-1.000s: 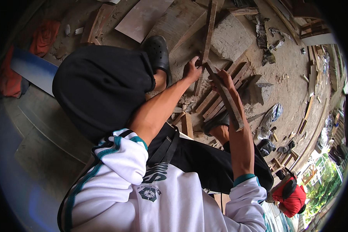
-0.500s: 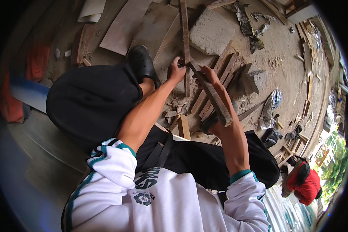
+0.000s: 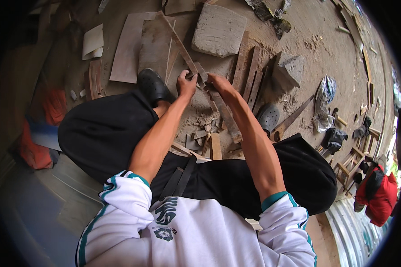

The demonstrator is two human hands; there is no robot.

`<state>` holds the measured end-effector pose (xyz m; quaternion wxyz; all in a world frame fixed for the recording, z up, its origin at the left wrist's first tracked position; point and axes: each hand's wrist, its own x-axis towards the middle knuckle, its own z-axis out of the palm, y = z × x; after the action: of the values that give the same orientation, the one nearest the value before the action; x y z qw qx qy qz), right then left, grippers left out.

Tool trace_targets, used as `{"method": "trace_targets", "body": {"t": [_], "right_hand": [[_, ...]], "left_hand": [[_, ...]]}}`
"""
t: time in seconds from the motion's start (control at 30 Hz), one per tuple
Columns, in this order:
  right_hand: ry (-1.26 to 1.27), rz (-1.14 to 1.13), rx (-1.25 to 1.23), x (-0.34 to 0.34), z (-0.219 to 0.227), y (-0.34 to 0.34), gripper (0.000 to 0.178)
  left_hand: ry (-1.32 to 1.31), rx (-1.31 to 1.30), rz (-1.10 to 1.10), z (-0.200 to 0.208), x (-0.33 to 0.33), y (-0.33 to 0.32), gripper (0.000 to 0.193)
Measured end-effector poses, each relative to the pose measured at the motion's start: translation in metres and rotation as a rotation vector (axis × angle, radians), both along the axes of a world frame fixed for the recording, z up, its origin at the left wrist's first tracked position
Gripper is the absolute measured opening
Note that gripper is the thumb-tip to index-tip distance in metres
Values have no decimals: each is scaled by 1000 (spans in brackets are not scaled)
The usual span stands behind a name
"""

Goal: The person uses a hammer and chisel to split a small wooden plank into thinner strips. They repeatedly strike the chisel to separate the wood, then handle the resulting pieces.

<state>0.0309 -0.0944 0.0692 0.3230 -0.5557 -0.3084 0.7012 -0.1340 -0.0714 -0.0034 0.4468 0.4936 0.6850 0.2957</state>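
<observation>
My left hand [image 3: 186,85] is closed on a long, thin wooden strip [image 3: 177,41], which slants from the upper left down between my legs. A shorter wooden strip [image 3: 230,121] is gripped near its far end by my right hand [image 3: 220,83]. Its near end points back toward me, beside my right forearm. Where my hands come close together the two strips cross and seem to touch. Some fingers are hidden behind the wood. Below the hands, wood offcuts [image 3: 214,146] and chips lie on the ground between my feet.
A flat grey slab [image 3: 219,30] and a rough block [image 3: 288,71] lie ahead, with several wooden strips [image 3: 252,71] between them. A handsaw [image 3: 295,116] rests by my right shoe [image 3: 268,117]. Boards [image 3: 128,49] lie at left. A person in red [image 3: 379,196] is far right.
The long strip has tipped over to the left, from nearly upright in view to slanting. The shorter strip has swung steeper and its near end has moved left. My hands stay close together.
</observation>
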Motion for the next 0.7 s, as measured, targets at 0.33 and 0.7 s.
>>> {"method": "trace_targets", "body": {"t": [0.33, 0.7], "right_hand": [[103, -80, -278, 2, 2, -2, 26], [144, -179, -401, -2, -7, -5, 28]], "left_hand": [[-234, -82, 39, -3, -5, 2, 15], [-410, -181, 79, 9, -4, 7, 15]]}}
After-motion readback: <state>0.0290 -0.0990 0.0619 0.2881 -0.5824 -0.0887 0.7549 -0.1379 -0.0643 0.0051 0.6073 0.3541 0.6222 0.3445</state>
